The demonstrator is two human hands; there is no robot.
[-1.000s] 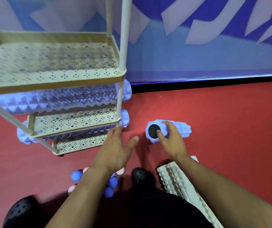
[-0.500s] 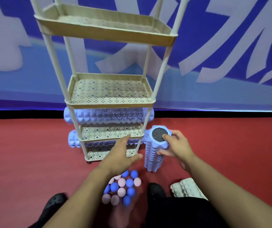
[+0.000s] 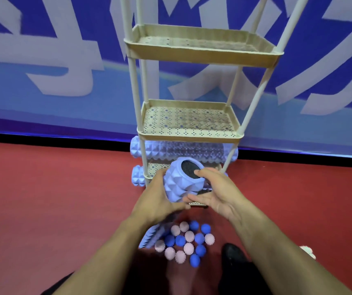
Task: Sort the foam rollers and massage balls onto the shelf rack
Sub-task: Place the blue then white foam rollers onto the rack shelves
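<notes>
the foam roller [image 3: 180, 182], pale blue with a knobbly surface and a dark end cap turned up toward the camera, is held tilted in the air just in front of the shelf rack [image 3: 188, 135], at the height of the rack's lower tiers. the left hand [image 3: 160, 201] grips its lower left side, fingers curled round the body and thumb underneath. the right hand [image 3: 215, 192] holds it from the right, fingertips hooked over the rim of the dark cap and the palm turned up beneath the roller. inside the rack, a second roller [image 3: 183, 150] lies across a tier beneath the perforated middle shelf, its ends sticking out past the posts, and another roller [image 3: 137, 175] pokes out to the left one tier lower. in front of the rack, on the red floor [image 3: 53, 199], a cluster of blue and pink massage balls [image 3: 185, 241] lies below the hands, touching one another.
</notes>
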